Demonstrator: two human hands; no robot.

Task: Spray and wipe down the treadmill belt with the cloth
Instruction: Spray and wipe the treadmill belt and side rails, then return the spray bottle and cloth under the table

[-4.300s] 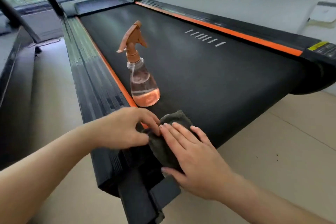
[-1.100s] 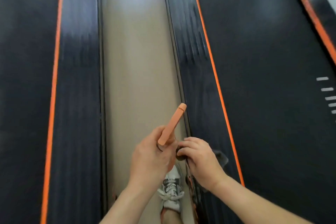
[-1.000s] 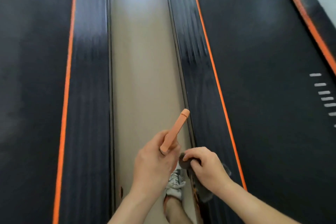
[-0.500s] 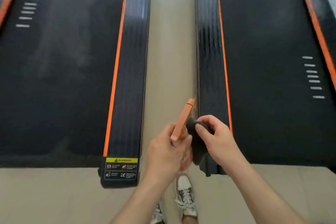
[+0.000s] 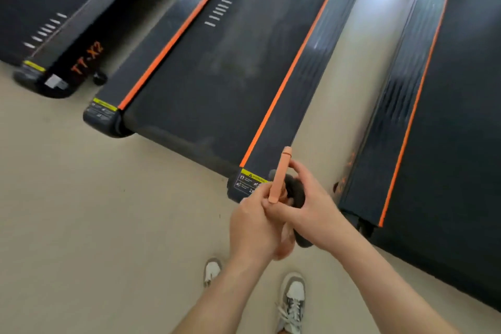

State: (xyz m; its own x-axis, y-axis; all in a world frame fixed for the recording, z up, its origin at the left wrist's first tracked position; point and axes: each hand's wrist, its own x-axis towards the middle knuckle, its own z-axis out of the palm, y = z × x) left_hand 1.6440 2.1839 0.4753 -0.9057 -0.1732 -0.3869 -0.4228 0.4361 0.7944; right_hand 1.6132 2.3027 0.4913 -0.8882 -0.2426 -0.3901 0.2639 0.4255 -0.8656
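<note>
- Half a second ago the hands hung over the gap between two treadmills seen lengthwise. Now they are over the floor point(image 5: 108, 211), just off the rear corner of the middle treadmill point(image 5: 217, 76), and every belt runs slantwise.
- We count three treadmills: the middle one, a left treadmill point(image 5: 32, 0) and a right treadmill point(image 5: 461, 116). We also count two shoes point(image 5: 292, 298), one spray bottle point(image 5: 279, 175) and one cloth point(image 5: 296, 192).
- The left hand point(image 5: 254, 228) is curled tight round the spray bottle. We see only its orange head; the body is hidden.
- The right hand point(image 5: 314, 211) is curled round the dark cloth, bunched just right of the spray head, and it touches the left hand.
- The head's long axis runs up the picture, leaning slightly right. Its far end lies over the corner that carries the warning label point(image 5: 250, 180).
</note>
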